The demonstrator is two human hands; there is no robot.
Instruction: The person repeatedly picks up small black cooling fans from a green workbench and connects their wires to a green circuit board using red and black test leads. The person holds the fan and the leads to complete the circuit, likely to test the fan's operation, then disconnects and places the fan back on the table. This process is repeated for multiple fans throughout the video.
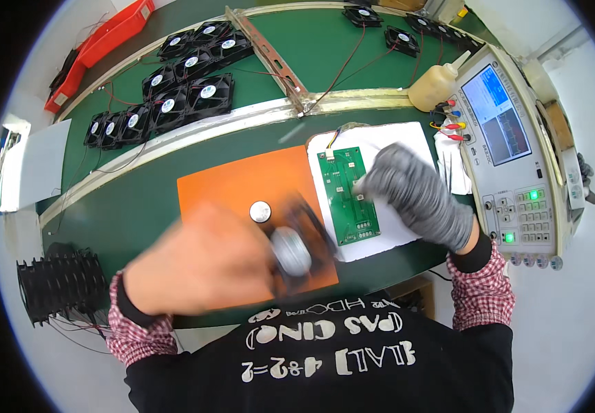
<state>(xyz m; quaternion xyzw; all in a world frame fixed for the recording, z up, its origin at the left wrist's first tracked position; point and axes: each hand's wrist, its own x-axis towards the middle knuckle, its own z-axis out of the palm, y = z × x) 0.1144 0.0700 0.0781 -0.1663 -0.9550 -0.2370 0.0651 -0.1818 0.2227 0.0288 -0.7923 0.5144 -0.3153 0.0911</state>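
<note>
One black cooling fan (pixel 296 249), silver hub up, is gripped by the bare left hand (pixel 201 265) over an orange mat (pixel 242 186); the picture is motion-blurred. The gloved right hand (pixel 418 196) is closed, fingertips (pixel 365 184) touching a green circuit board (pixel 348 195) on a white pad (pixel 408 141). A round silver disc (pixel 260 211) lies just beyond the left fingers. Fans in rows (pixel 180 76) lie well beyond; the work appears mid-course, the fan not yet set down.

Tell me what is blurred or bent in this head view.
Head view: the bare left hand and the fan it holds are smeared by motion; the gloved right hand is softer too; the green circuit board stays sharp; fisheye bends the table edge; lighting is even.
</note>
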